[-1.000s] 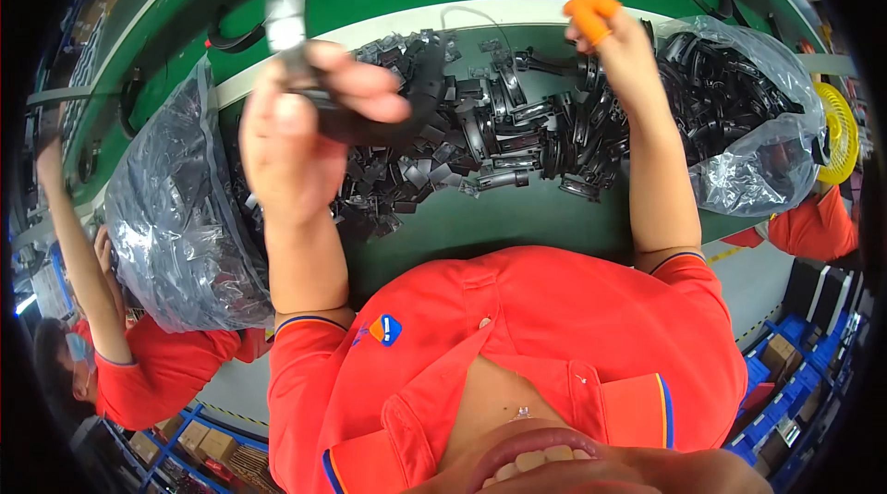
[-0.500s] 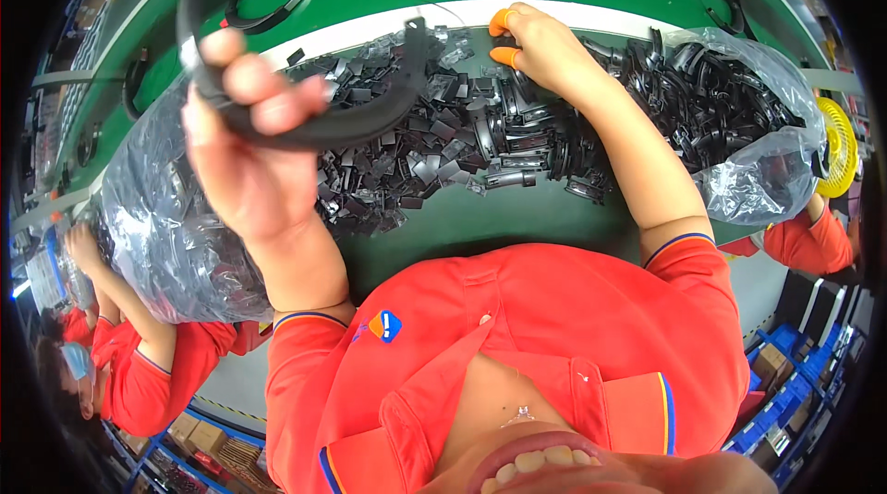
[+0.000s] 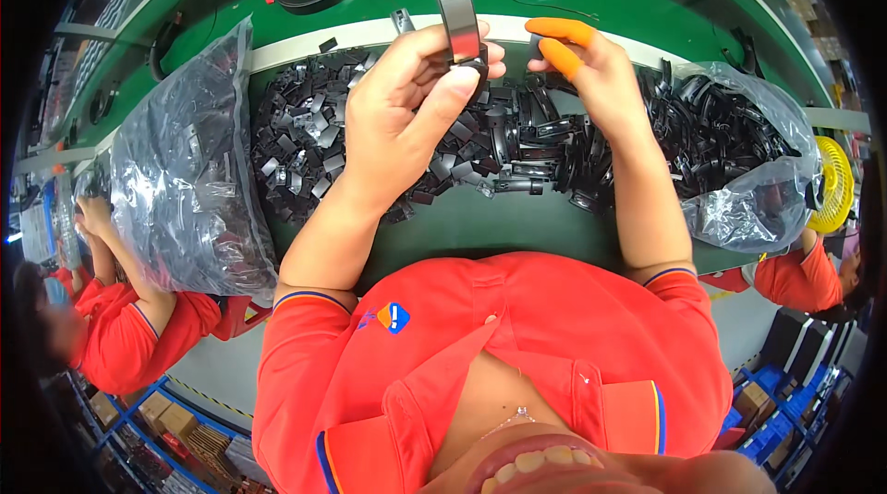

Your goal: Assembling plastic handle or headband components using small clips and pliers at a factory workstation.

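My left hand (image 3: 393,110) is closed around a black curved headband (image 3: 455,9), its glossy end pointing up and away from me. To its right, my right hand (image 3: 610,92), with orange finger covers on the thumb and a finger, pinches a small dark piece (image 3: 535,48). A gap separates that piece from the headband. Beneath both hands lies a heap of small black and grey plastic pieces (image 3: 309,120), loose on the left. Longer curved black parts (image 3: 545,147) are clustered in the middle.
A large clear plastic bag (image 3: 180,189) stands at the left. Another bag (image 3: 748,203), full of black parts, lies open at the right beside a yellow fan (image 3: 836,184). More headbands (image 3: 319,4) rest on the green surface beyond the white ledge. Co-workers in red shirts (image 3: 139,341) sit on both sides.
My left hand has moved right with the headband and turned it so one end points up. My right hand has shifted slightly right and nearer, now showing a small piece in its pinch.
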{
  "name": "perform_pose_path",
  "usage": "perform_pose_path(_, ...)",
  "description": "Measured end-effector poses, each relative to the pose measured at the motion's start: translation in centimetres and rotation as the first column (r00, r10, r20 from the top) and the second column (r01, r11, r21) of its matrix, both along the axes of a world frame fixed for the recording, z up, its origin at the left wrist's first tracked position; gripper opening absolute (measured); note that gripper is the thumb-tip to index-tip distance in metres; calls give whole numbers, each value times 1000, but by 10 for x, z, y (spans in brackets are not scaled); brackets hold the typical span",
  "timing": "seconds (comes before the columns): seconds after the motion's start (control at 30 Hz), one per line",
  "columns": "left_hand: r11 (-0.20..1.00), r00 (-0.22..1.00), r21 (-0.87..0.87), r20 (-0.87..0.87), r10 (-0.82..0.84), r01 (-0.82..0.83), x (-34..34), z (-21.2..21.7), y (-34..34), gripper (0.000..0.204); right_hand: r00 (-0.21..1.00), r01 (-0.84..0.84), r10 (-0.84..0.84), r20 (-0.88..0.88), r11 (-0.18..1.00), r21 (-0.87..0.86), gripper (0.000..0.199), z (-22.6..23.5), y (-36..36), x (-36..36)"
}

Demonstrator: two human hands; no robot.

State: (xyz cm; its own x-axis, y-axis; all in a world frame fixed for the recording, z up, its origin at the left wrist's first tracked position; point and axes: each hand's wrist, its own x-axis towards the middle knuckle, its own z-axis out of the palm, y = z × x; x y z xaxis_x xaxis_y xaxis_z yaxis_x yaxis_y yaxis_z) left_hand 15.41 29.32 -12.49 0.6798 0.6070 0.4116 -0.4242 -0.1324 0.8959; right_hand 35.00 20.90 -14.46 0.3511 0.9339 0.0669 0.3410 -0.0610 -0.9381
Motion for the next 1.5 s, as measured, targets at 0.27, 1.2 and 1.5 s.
perform_pose_path(0.27, 1000, 999, -10, -46, -18, 18, 9, -7, -8, 32, 864, 80, 149, -481, 902, 423, 16, 26, -21, -50)
perform_pose_path(1.2, 992, 987, -82, -122, -106, 96, 11, -14, -36, 30, 998, -50, 65, -21, 902, 429, 25, 16, -19, -52)
perform_pose_path(1.5, 991, 998, -134, -56, -25, 17, 11, -24, -45, 26, 998, -54, 31, 61, 911, 408, 22, 16, -24, -61)
